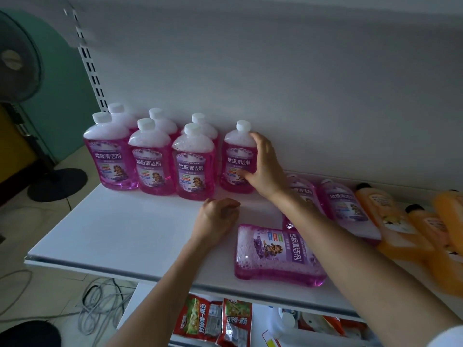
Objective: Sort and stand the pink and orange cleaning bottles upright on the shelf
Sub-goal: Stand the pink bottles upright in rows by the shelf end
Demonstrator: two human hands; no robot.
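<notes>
Several pink bottles [150, 156] with white caps stand upright in two rows at the back left of the white shelf [120, 229]. My right hand [263, 166] grips one more upright pink bottle [236, 159] at the right end of that group. My left hand [218, 216] rests on the shelf with loosely curled fingers, holding nothing. A pink bottle [275, 251] lies flat near the front edge. Two more pink bottles [343, 206] lie behind my right forearm, one partly hidden. Orange bottles [390, 221] lie at the right.
A standing fan [17, 63] and its round base are left of the shelf, with cables [100, 306] on the floor. A lower shelf holds red snack packets [213, 319] and other goods. The slotted upright [87, 61] rises at the shelf's back left.
</notes>
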